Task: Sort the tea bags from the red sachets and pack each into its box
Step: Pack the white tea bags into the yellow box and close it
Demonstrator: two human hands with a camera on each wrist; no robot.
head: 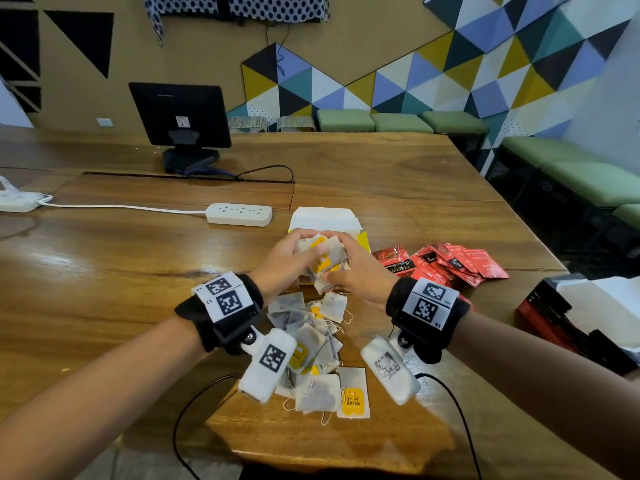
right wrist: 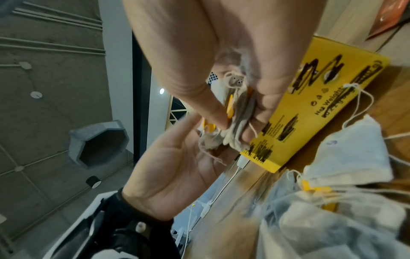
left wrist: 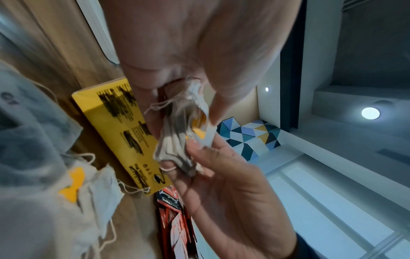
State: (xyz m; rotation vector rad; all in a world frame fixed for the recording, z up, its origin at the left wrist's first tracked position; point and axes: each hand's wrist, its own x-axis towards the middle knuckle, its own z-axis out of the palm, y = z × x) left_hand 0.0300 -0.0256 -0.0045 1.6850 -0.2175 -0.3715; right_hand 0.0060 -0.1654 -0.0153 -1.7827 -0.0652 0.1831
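Observation:
Both my hands meet over the table's middle and hold one bundle of tea bags (head: 325, 258) with yellow tags between them. My left hand (head: 302, 249) pinches the bundle's left side, my right hand (head: 343, 255) its right side. In the left wrist view my left hand (left wrist: 184, 122) grips the crumpled bags (left wrist: 177, 143) from above. The right wrist view shows my right hand (right wrist: 237, 121) squeezing the same bundle (right wrist: 233, 136). Just behind stands the open yellow box (head: 325, 218). A loose pile of tea bags (head: 311, 344) lies under my wrists. The red sachets (head: 446, 263) lie spread out to the right.
A red and black box (head: 550, 317) with a white open flap sits at the right table edge. A white power strip (head: 239, 214) and its cable lie behind left, a monitor (head: 180, 116) farther back. Black cables hang off the near edge.

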